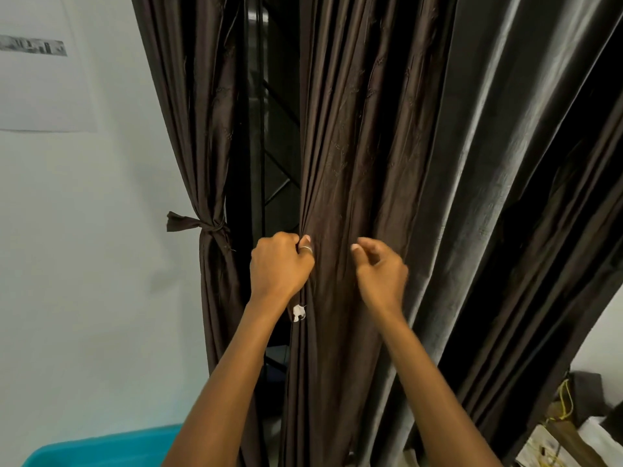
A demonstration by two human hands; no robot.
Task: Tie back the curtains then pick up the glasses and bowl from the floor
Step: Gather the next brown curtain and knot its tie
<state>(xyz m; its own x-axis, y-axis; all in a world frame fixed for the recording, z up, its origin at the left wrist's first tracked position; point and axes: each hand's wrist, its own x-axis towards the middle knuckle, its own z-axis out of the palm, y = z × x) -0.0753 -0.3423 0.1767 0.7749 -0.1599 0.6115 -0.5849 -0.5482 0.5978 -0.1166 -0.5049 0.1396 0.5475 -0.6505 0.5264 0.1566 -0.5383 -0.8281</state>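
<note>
A person gathers a dark brown curtain (354,146) at a window, the left hand (281,264) bunching its inner edge and the right hand (381,267) just beside it. The risk from here, as it looks from the room, is that the slick, heavy cloth could slide out of a one-handed bunch before anything is wrapped round it. No loose tie for this panel is in sight, so the gather may have to be held while one is found. A second danger is the grey drape (488,163) hanging just to the right, since a wide sweep of the right hand could pull its folds into the bundle. A small white tag (298,313) dangles beside the left wrist and might snag.

Both arms reach up and forward, roughly parallel, with the wrists near level. The left fingers are curled tight round a sheaf of pleats, a ring showing on one. The right fingers are loosely curled, thumb and forefinger close together at the cloth. That hand is blurred, so whether they pinch a fold cannot be told. To the left, the tied panel (215,146) hangs cinched by its tie (199,225). The glasses and bowl are out of view.
</note>
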